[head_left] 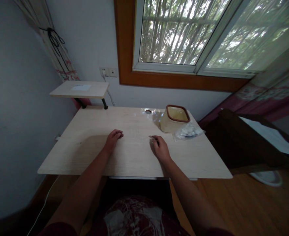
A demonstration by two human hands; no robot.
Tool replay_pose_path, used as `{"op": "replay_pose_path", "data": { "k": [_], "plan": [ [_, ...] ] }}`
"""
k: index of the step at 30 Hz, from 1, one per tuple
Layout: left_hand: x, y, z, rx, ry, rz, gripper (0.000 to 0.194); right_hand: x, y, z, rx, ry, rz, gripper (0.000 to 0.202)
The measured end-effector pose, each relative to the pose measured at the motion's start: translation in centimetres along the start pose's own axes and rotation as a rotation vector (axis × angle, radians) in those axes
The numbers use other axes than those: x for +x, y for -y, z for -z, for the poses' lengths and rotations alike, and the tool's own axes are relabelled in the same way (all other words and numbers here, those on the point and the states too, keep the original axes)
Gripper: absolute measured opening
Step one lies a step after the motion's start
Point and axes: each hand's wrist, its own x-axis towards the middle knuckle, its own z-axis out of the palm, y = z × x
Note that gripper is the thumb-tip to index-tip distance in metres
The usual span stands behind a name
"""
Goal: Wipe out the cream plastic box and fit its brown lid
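My left hand is over the middle of the pale wooden desk, its fingers curled together; anything between them is too small to make out. To the right of it, my right hand is closed in a pinch, with a small, thin, pale piece showing at its fingertips. What kind of piece it is I cannot tell. Just beyond the right hand stands a cream bin with a brown rim. A clear plastic bag with whitish contents lies against the bin's front.
A raised shelf bearing a white paper stands at the desk's back left. Near the back edge is a round cable hole. A wall socket has a cable plugged in. Dark furniture stands on the right, below the window and curtain.
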Motion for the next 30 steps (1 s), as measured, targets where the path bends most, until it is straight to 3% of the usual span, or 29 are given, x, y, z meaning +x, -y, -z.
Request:
{"op": "replay_pose_path", "data": {
  "k": [10, 14, 17, 21, 26, 30],
  "plan": [
    [-0.2, -0.5, 0.1, -0.111, 0.009, 0.006, 0.022, -0.4, -0.4, 0.2, 0.143, -0.043, -0.104, 0.032],
    [-0.3, -0.7, 0.2, -0.223, -0.022, 0.002, 0.025, -0.1, 0.5, 0.1, 0.32, -0.059, -0.226, 0.031],
    [-0.2, -1.8, -0.5, -0.34, -0.016, -0.005, 0.034, 0.6, 2.7, -0.4, 0.704, -0.093, -0.341, 0.035],
    [-0.9, -4.8, -2.9, -0.544, 0.166, -0.004, 0.061, 2.1, 7.5, -1.2, 1.2, 0.069, -0.353, 0.06],
    [-2.0, -7.6, -6.3, -0.662, 0.329, 0.009, 0.082, 4.0, 12.7, -1.3, 1.497, 0.18, -0.288, 0.076],
    [-2.0, -7.6, -7.3, -0.71, 0.341, 0.013, 0.081, 4.6, 13.7, -1.6, 1.607, 0.156, -0.281, 0.085]
  ]
}}
